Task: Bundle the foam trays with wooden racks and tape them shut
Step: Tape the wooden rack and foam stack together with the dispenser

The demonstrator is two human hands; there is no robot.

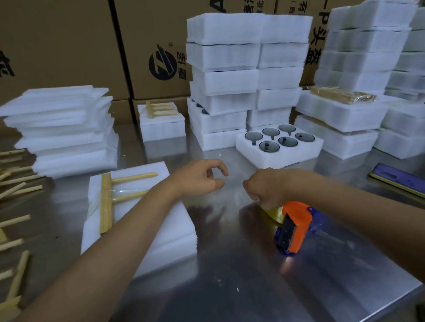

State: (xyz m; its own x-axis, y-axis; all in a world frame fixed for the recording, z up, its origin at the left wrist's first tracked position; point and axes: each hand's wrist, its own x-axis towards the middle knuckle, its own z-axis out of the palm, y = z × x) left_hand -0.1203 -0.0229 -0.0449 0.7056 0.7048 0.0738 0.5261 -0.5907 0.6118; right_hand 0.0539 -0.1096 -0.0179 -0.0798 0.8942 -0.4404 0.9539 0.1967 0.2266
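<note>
Left of the orange tape dispenser (294,226), a foam tray (154,221) bears a taped wooden rack (107,199), partly hidden by the forearm. Beyond, the left hand (198,178) pinches faint clear tape (218,176); the right hand (264,188) is curled, contents unclear.

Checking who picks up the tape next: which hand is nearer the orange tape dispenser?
Right. The right hand hovers just above and beside the tape dispenser, nearly touching its roll; the left hand is farther left, near the taped foam bundle.

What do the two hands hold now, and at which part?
The left hand pinches a clear tape end between thumb and forefinger. The right hand is curled; what it holds cannot be told.
</note>
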